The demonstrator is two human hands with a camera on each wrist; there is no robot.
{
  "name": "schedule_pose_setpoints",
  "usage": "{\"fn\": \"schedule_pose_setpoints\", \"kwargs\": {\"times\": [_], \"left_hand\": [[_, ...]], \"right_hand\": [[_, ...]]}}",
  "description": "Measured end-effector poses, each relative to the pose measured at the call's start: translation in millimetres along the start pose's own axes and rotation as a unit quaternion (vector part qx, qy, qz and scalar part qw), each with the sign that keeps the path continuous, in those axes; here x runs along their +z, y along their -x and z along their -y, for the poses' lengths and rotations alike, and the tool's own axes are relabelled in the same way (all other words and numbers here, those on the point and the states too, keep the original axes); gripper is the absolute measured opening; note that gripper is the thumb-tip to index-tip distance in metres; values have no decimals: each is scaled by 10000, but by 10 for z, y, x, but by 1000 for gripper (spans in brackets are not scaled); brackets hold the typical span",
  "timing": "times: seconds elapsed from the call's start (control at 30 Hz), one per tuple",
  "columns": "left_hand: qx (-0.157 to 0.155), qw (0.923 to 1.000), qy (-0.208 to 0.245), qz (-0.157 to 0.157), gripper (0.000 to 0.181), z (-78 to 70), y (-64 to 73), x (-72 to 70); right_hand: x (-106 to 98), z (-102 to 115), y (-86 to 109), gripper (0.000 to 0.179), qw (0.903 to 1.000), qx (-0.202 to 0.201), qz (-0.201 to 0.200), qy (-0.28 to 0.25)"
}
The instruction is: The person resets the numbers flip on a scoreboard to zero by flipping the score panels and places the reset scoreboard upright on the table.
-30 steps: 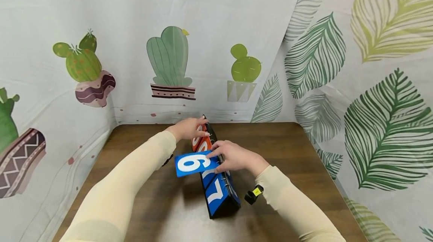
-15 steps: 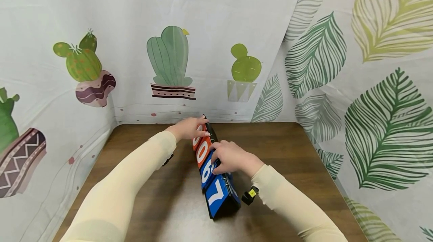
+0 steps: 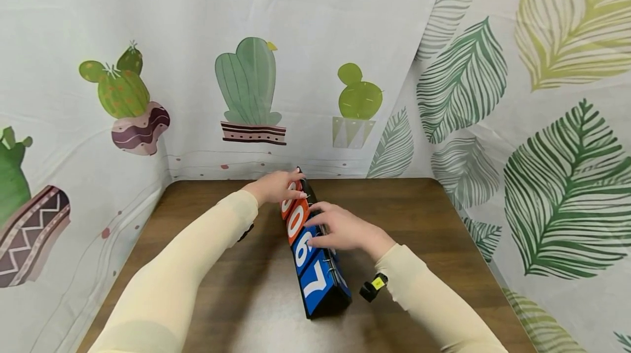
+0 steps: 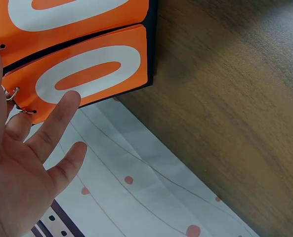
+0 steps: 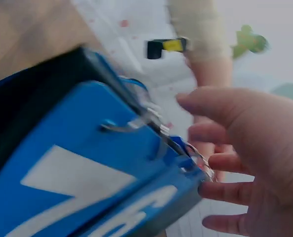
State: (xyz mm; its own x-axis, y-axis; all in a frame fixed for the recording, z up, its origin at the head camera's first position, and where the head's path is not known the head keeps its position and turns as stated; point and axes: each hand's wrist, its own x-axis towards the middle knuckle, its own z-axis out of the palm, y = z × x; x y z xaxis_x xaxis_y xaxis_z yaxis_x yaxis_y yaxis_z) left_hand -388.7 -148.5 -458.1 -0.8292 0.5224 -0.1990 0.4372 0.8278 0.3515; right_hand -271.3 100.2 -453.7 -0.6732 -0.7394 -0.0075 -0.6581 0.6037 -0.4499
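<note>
"How's the grip?"
"Left hand pinches the far top edge of the scoreboard. Right hand is let go, fingers spread just beside the rings."
"Which numbers face up on that side?"
"From the far end: two orange zeros, then a blue six, then a blue seven."
"Where's it standing?"
"On the wooden worktop, tent-shaped, between both sleeves. Cactus-print cloth hangs behind."
</note>
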Motion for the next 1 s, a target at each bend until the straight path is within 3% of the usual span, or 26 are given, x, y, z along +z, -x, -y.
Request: {"fn": "schedule_pose_setpoints", "kwargs": {"times": [0.1, 0.23, 0.37, 0.5, 0.63, 0.8, 1.0], "left_hand": [[-7, 10000, -13, 10, 76, -12, -8, -2], [-24, 10000, -27, 14, 76, -19, -9, -4], [8, 10000, 3, 1, 77, -23, -5, -1], [35, 10000, 23, -47, 78, -25, -6, 9], [18, 10000, 25, -28, 78, -35, -3, -3], [-52, 10000, -38, 12, 76, -52, -2, -37], [-80, 9998, -173, 48, 76, -27, -6, -16]], "right_hand": [[-30, -184, 69, 50, 9956, 115, -371, -852], [56, -463, 141, 48, 9790, 530, -743, -1823], [314, -700, 194, 48, 9510, 1416, -733, -2649], [637, -846, 200, 56, 9118, 2360, -495, -3324], [841, -877, 180, 66, 8823, 2819, -273, -3759], [891, -852, 144, 74, 8727, 2968, -229, -3871], [949, -860, 140, 72, 8675, 3112, -269, -3871]]}}
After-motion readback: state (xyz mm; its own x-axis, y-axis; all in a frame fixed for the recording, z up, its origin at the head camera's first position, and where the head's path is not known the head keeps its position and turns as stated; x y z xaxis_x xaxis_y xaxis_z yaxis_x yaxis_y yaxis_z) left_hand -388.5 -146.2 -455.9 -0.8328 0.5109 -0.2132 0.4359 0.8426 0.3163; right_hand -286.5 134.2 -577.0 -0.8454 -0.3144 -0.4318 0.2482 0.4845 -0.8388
